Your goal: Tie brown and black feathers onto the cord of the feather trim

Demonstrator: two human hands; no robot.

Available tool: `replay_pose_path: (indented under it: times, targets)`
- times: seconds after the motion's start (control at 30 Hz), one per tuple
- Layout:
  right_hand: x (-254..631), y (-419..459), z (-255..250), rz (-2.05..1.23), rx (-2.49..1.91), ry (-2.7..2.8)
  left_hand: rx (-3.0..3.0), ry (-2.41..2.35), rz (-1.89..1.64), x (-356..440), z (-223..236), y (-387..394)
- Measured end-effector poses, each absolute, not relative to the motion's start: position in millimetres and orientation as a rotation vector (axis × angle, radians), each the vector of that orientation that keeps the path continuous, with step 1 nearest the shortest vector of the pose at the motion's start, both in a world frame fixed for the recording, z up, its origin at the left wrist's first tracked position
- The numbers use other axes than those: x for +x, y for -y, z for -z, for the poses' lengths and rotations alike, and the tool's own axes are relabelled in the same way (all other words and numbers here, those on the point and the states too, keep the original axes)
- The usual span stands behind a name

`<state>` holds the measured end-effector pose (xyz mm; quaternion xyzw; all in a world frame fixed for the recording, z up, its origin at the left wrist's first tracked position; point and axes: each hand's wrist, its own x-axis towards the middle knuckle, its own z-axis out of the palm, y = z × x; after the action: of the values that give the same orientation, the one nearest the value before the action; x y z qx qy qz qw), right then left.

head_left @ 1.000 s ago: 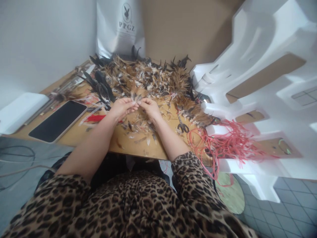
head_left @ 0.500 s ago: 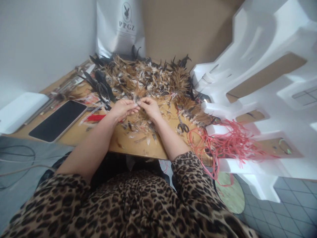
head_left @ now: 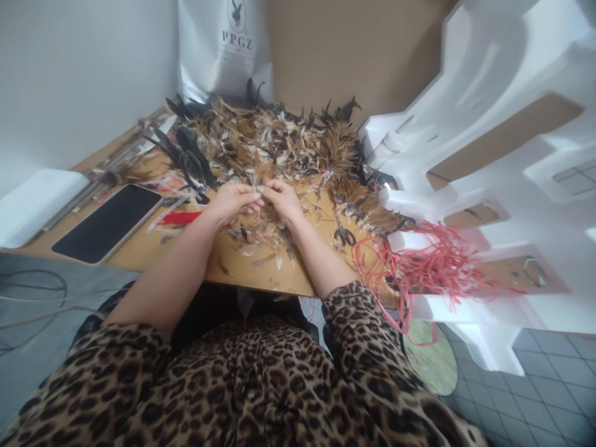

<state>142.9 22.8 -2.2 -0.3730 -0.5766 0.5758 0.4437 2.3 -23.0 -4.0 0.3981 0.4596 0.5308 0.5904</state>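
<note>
Both hands' grip (head_left: 259, 189) pinches brown feathers (head_left: 261, 171), tips fanning above the fingertips.

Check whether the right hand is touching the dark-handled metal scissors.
Apart: the head view shows a strip of feather-strewn yellow tabletop between the right hand and the dark-handled metal scissors.

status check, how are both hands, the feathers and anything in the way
Left hand and right hand pinching small brown feather tuft between them. Loose feather bits littered below. Scissors beside right forearm, seemingly not blocking.
</note>
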Motion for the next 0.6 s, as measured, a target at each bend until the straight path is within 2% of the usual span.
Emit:
replay_pose_path:
  times: [0.13, 0.37, 0.6]
  targets:
    - [151.2, -31.3, 4.5, -1.375, -0.929, 1.565, 0.863, -1.05, -1.321, -1.4, 2.9, 21.5]
    - [179.4, -60.3, 13.4, -1.002, -1.074, 1.717, 0.519, -0.975, -1.633, -20.5, -2.4, 14.7]
    - [191.2, -71.8, 23.4, -0.688, -1.22, 1.91, 0.418, -0.9, -1.663, -26.8, -1.7, 12.1]
